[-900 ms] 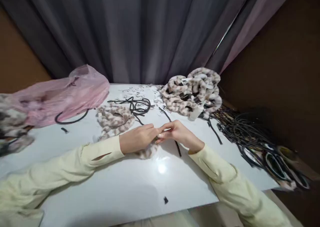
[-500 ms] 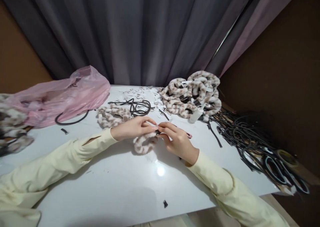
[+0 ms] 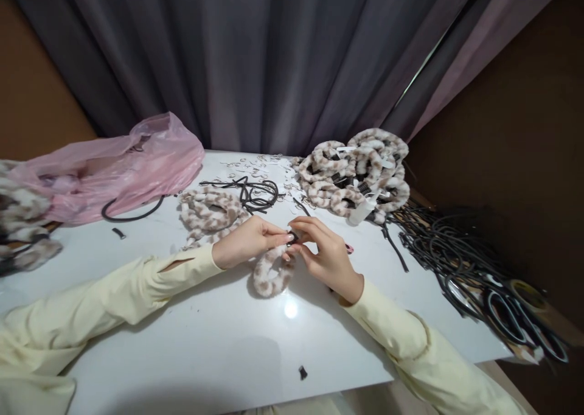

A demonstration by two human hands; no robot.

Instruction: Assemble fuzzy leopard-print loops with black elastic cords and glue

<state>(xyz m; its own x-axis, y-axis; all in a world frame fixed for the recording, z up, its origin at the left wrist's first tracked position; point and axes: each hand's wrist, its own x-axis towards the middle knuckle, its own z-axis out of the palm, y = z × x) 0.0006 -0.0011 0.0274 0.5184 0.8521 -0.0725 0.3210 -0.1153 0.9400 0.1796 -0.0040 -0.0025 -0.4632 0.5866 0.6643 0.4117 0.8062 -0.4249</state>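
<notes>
A fluffy white-and-brown spotted ring (image 3: 270, 276) hangs from my fingers just above the white table. My left hand (image 3: 250, 240) is closed, thumb and fingertips pinching the top of this ring at a small black piece (image 3: 292, 237). From the other side my right hand (image 3: 325, 252) pinches the same spot, its fingers bent round the black piece and the ring's end. The fingertips partly hide how the black piece joins the fluffy ring. Behind my left hand lie more spotted fluffy rings (image 3: 210, 213).
A pile of spotted fluffy rings (image 3: 360, 171) stands at the back right, beside many black cords (image 3: 451, 251). A pink plastic bag (image 3: 123, 177) lies back left. Looped black cord (image 3: 260, 195) and scattered small rings (image 3: 241, 164) lie behind my hands. A black scrap (image 3: 302, 373) sits near the front edge.
The fluffy ring has shifted slightly right and turned to hang lower. My left hand has moved a little right, and the fingers of both hands have changed their hold at the black piece.
</notes>
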